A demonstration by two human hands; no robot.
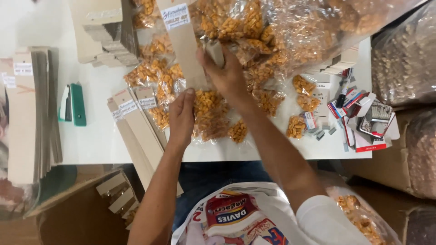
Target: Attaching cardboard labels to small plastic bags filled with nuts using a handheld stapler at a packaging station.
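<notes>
Starting at nine o'clock, a tall stack of cardboard strips (pixel 34 113) lies on the white table (pixel 97 140), with a green stapler (pixel 72 104) just beside it. At the centre, the left hand (pixel 181 119) lies flat, fingers together, pressing on small clear packets of orange snacks (pixel 209 113), while the right hand (pixel 227 75) at twelve o'clock is clamped on a folded cardboard header (pixel 213 51). Toward three o'clock sit loose packets (pixel 297 124) and opened staple boxes (pixel 368 122).

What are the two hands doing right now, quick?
Left hand: fingers curled down, pressing on a small clear snack packet; a real grip cannot be told.
Right hand: closed, pinching a folded cardboard piece.
</notes>
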